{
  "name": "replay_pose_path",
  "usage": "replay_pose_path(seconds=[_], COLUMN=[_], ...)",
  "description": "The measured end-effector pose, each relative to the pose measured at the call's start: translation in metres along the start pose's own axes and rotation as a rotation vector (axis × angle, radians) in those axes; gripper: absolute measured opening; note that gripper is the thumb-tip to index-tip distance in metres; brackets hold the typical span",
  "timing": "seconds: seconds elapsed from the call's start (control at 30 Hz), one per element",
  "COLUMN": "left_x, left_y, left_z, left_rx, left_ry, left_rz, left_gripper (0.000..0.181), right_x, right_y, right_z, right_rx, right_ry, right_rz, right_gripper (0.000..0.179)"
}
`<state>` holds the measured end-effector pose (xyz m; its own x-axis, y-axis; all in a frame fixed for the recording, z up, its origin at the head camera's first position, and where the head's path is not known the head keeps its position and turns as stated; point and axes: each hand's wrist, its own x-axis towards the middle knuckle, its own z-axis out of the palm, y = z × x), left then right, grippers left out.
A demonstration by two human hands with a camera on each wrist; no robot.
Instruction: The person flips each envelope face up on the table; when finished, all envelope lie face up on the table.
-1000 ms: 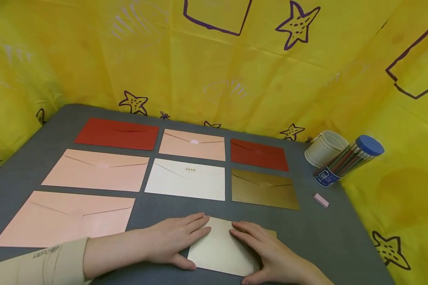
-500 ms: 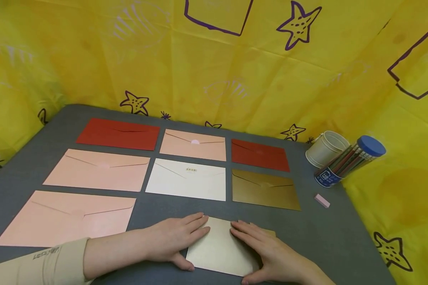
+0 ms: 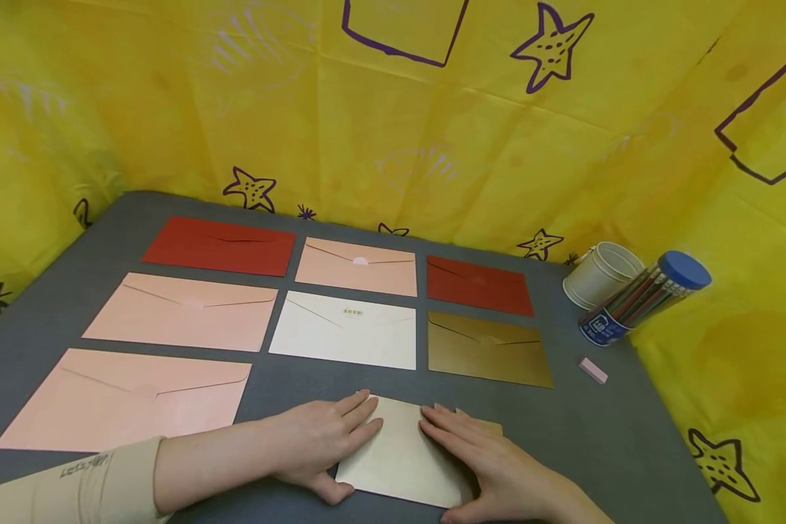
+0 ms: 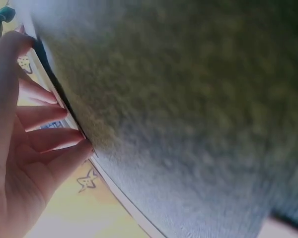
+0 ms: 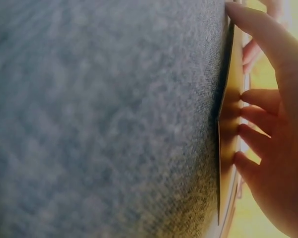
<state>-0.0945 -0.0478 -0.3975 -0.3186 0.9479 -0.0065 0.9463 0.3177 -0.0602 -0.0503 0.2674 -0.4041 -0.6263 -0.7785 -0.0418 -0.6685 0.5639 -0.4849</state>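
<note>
Between my two hands a pale gold envelope (image 3: 409, 451) lies on the grey table, part of it hidden beneath the right hand. My left hand (image 3: 314, 444) touches its left side with extended fingers, the thumb at the near left corner. My right hand (image 3: 491, 469) rests over its right side, fingers spread and thumb by the near edge. In the right wrist view the fingertips touch the envelope's gold surface (image 5: 230, 139). Closest beyond them are a white envelope (image 3: 347, 342) and a darker gold envelope (image 3: 487, 360); a large pink envelope (image 3: 124, 400) lies by the left forearm.
Farther back lie another pink envelope (image 3: 177, 316), a red envelope (image 3: 219, 247), a peach envelope (image 3: 354, 275) and a smaller red envelope (image 3: 478, 287). At right stand a white pail (image 3: 596, 280) and a pencil tub (image 3: 629, 309), with a pink eraser (image 3: 592, 370) in front. Yellow cloth (image 3: 399, 131) hangs behind.
Both hands and the pale gold envelope have shifted slightly left relative to the other envelopes. The head view has turned a little, so the rest appears slightly farther right.
</note>
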Motion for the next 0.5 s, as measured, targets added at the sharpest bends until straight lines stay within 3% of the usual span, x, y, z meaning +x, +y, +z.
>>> replay_pose_path(seconds=[0.23,0.4,0.5], left_x=[-0.004,-0.007,-0.010], left_y=[-0.005,-0.010,-0.013], left_z=[0.000,-0.002,-0.004], left_rx=[0.116,0.109,0.083], left_ry=[0.141,0.201,0.218], left_rz=[0.119,0.184,0.211], left_gripper=[0.066,0.053,0.048], right_x=[0.003,0.005,0.005], right_y=[-0.002,-0.003,-0.004], right_z=[-0.001,-0.004,-0.009], right_rx=[0.041,0.066,0.091], right_ry=[-0.039,-0.047,-0.081], right_rz=[0.016,-0.033,-0.017], right_gripper=[0.096,0.089,0.084])
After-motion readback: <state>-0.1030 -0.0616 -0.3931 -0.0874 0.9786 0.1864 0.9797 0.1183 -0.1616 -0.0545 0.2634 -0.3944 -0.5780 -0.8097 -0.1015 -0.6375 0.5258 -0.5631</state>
